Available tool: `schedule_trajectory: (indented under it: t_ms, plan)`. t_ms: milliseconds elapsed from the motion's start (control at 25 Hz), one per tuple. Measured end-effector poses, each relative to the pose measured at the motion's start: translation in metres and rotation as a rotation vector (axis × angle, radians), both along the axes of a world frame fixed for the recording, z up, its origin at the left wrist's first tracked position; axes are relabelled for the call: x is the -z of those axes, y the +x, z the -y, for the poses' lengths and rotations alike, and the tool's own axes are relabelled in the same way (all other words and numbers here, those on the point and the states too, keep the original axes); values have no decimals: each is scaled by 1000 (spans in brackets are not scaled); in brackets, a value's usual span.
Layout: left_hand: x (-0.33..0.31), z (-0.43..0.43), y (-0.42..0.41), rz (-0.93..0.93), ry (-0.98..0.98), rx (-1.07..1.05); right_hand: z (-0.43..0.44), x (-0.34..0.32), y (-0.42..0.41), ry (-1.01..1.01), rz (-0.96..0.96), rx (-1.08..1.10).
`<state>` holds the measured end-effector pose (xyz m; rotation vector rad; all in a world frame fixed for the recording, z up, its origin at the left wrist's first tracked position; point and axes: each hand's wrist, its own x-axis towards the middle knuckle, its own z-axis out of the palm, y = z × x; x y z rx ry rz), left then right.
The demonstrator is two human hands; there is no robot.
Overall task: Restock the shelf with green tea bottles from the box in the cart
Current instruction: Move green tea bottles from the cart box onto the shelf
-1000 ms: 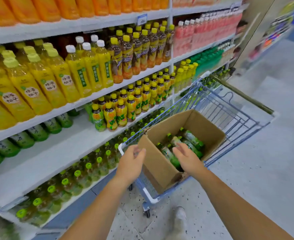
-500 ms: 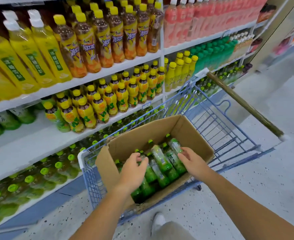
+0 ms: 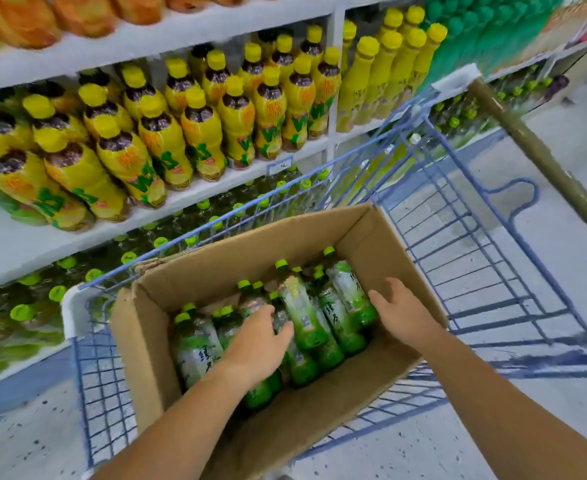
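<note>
Bottles [image 3: 300, 313] are packed flat in the box [image 3: 250, 258], which is carried in the cart [image 3: 72, 311] beside the shelf [image 3: 15, 244] for short reach. The left hand [image 3: 257, 344] and right hand [image 3: 399, 313] are laid open on separate bottles, nothing gripped, presumably so 2 are lifted together.

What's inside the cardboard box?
Green tea bottles lie piled inside, left hand and right hand touching them. Any lower bottles and the floor of the box are hidden.

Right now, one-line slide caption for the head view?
Left hand and right hand reach among green tea bottles in the cardboard box inside the blue wire cart, beside the drinks shelf.
</note>
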<state>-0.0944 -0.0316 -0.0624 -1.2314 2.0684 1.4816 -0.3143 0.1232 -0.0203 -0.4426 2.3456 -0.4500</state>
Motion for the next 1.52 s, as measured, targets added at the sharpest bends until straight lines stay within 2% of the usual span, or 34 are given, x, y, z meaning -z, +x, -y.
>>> schedule_trajectory:
  t_ms: [120,360,520,640,720,840,1040,1160,1360,1440,1520]
  plan:
    - [39,8,-31,74,-1,-6,12,38,-21,68,43,-41]
    - [111,7,-64,123,70,-200,32,101,-42,301,52,-156]
    - [129,-7,-73,53,29,-306,43,125,-41,404,-40,-185]
    - [130,-16,-80,79,64,-376,50,126,-42,434,-154,-239]
    - [126,-19,-86,91,160,-435,52,126,-42,429,-186,-277]
    - [118,-23,-99,140,179,-457,51,132,-41,414,-131,-269]
    - [114,-34,-124,114,226,-642,50,139,-50,263,30,-97]
    - [113,-32,-120,124,147,-565,47,148,-49,212,143,-12]
    - [107,1,-96,149,188,-480,43,168,-40,120,393,103]
    - [103,10,-85,156,156,-453,43,167,-38,85,416,154]
    - [101,13,-73,139,123,-440,45,162,-34,70,360,146]
